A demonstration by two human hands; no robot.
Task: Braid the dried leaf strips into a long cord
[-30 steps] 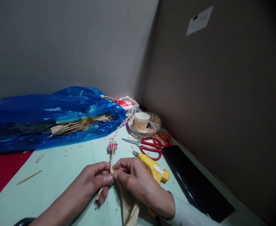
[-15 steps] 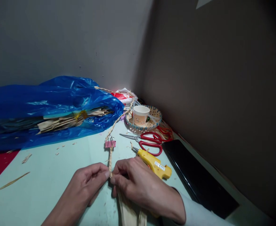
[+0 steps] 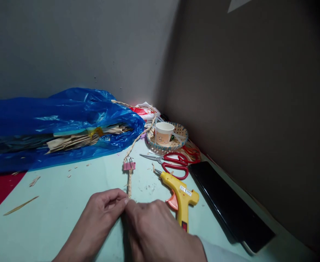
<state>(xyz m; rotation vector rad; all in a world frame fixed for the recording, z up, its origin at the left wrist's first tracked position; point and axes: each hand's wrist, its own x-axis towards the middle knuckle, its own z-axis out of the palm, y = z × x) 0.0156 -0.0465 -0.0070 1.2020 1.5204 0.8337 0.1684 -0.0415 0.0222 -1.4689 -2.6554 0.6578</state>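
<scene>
A thin braid of pale dried fibre (image 3: 129, 183) runs toward me across the table, and a pink binder clip (image 3: 129, 166) grips it. My left hand (image 3: 102, 214) pinches the near end of the braid between thumb and forefinger. Close against it, my right hand (image 3: 154, 225) is closed at the same spot, thumb and finger pressed together on the braid's strands. The loose strand ends beneath my right hand are mostly hidden. Just right of that hand lies a yellow glue gun (image 3: 180, 189) with an orange trigger.
Red-handled scissors (image 3: 173, 163) lie behind the glue gun. A paper cup (image 3: 164, 133) sits in a woven basket (image 3: 181, 133). A black flat device (image 3: 228, 207) is at right. The blue plastic bag (image 3: 67, 112) at left holds dried strips (image 3: 75, 141). Scraps dot the table (image 3: 58, 203).
My right hand has turned over and moved lower, uncovering the glue gun's trigger and handle. The pale strips under it have gone mostly out of sight. My left hand keeps its pinch.
</scene>
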